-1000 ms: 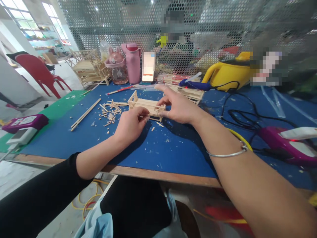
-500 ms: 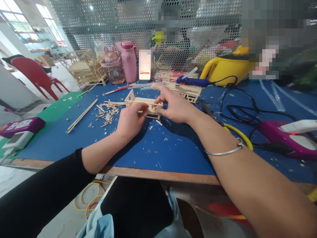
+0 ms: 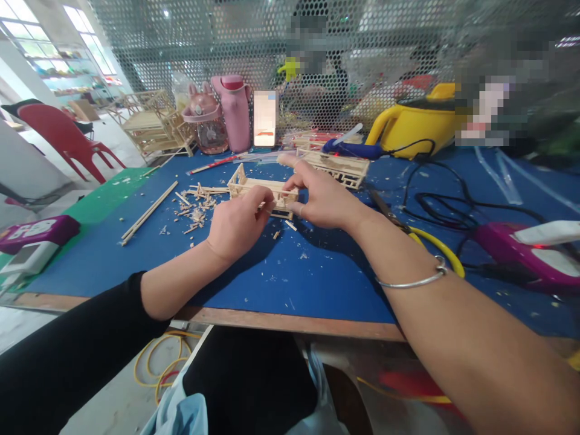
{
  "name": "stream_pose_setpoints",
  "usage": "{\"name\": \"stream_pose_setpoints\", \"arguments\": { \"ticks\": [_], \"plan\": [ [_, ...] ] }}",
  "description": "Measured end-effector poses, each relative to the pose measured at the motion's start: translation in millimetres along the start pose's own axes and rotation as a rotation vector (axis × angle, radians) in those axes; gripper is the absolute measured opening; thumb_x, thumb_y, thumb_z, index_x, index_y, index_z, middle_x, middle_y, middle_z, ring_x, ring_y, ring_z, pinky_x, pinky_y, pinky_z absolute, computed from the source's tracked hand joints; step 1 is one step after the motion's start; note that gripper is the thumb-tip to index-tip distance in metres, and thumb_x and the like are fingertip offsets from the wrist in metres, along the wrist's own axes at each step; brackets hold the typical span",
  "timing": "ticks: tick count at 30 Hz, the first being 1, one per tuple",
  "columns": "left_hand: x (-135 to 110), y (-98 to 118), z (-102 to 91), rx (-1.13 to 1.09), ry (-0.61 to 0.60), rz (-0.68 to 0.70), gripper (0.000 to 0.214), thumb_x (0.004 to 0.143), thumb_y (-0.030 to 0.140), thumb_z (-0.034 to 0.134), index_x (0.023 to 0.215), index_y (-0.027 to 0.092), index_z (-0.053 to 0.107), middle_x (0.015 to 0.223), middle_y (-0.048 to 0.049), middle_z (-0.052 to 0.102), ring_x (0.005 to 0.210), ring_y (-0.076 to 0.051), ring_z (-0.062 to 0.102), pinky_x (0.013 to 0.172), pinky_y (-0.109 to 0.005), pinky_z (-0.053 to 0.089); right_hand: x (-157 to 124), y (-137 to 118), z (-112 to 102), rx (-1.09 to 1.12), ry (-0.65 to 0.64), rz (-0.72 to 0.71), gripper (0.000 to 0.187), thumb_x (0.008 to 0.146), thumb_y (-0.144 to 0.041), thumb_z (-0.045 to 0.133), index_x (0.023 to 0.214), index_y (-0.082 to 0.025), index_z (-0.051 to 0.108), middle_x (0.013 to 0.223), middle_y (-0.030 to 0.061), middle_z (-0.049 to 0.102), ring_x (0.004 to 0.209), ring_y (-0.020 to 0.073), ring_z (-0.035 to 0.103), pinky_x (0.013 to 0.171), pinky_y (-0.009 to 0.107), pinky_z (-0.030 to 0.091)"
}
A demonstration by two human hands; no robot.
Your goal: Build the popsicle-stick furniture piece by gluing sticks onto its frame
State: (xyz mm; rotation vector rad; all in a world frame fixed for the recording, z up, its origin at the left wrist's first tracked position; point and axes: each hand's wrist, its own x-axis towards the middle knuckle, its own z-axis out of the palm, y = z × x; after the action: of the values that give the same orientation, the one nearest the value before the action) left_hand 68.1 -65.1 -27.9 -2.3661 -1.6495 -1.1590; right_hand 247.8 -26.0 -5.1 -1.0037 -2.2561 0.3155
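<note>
"What's nearest?"
"The wooden edge of the desk (image 3: 281, 321), lower frame, with working room beyond it."
"And the hands?"
"Left hand (image 3: 238, 220): fingertips bunched; I can't tell what they pinch. Right hand (image 3: 325, 194): thumb and fingers pinching the right end of the miniature wooden-stick model (image 3: 261, 185), mid-frame."
"How would it handle?"
"Light, stiff, probably fragile at its joints; grip the end posts (image 3: 241, 170) gently. A second stick model (image 3: 338, 164) sits behind."

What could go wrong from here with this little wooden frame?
The small wooden frame looks slender, so pressure from the left hand or right hand might crack it. Loose wood scraps lie close by and could get under it. The yellow-handled tool beside the right arm might get knocked.
</note>
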Motion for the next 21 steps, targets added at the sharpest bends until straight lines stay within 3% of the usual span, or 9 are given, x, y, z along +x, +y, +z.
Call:
{"name": "stream_pose_setpoints", "arguments": {
  "ticks": [3,5,8,13,21],
  "plan": [
    [-6,6,-8.6,-0.496,-0.036,-0.136,0.011,0.080,0.024,0.058,0.086,0.020,0.049,0.070,0.0036,0.059,0.050,-0.006,0.048,0.053,-0.019,0.039,-5,-8,-5,-0.061,0.131,-0.086,0.067,0.067,-0.013,0.062,0.131,-0.019,0.044,0.108,0.0078,0.062,0.093,0.0220,0.057,0.082,0.037,0.045],
    [-9,8,-13.0,-0.853,-0.192,-0.283,0.019,0.080,0.025,0.059,0.089,0.021,0.042,0.066,0.0063,0.055,0.043,-0.004,0.041,0.043,-0.017,0.034,-9,-16,-7,-0.086,0.223,-0.159,0.051,0.069,-0.014,0.061,0.120,-0.020,0.055,0.102,0.0062,0.063,0.091,0.0211,0.056,0.082,0.036,0.044],
    [-8,6,-16.7,-1.150,-0.405,-0.371,0.029,0.079,0.029,0.064,0.094,0.021,0.040,0.059,0.0090,0.050,0.040,-0.004,0.037,0.038,-0.015,0.031,-13,-28,-5,-0.029,0.179,-0.217,0.023,0.076,-0.018,0.058,0.097,-0.020,0.067,0.081,0.0022,0.065,0.074,0.0156,0.057,0.072,0.030,0.045],
    [-3,-4,-21.1,-1.195,-0.408,-0.387,0.044,0.076,0.033,0.070,0.106,0.020,0.041,0.056,0.0102,0.048,0.040,-0.005,0.038,0.037,-0.016,0.033,-15,-34,3,0.112,0.043,-0.143,0.016,0.082,-0.022,0.058,0.088,-0.021,0.072,0.077,-0.0003,0.071,0.067,0.0116,0.060,0.064,0.024,0.046],
    [-2,-9,-22.5,-1.104,-0.359,-0.346,0.046,0.075,0.038,0.068,0.110,0.020,0.044,0.056,0.0108,0.045,0.039,-0.005,0.038,0.039,-0.018,0.031,-13,-42,7,0.367,0.039,0.090,0.011,0.075,-0.029,0.068,0.081,-0.021,0.073,0.076,-0.0003,0.072,0.067,0.0125,0.062,0.063,0.024,0.048]
  ]
}}
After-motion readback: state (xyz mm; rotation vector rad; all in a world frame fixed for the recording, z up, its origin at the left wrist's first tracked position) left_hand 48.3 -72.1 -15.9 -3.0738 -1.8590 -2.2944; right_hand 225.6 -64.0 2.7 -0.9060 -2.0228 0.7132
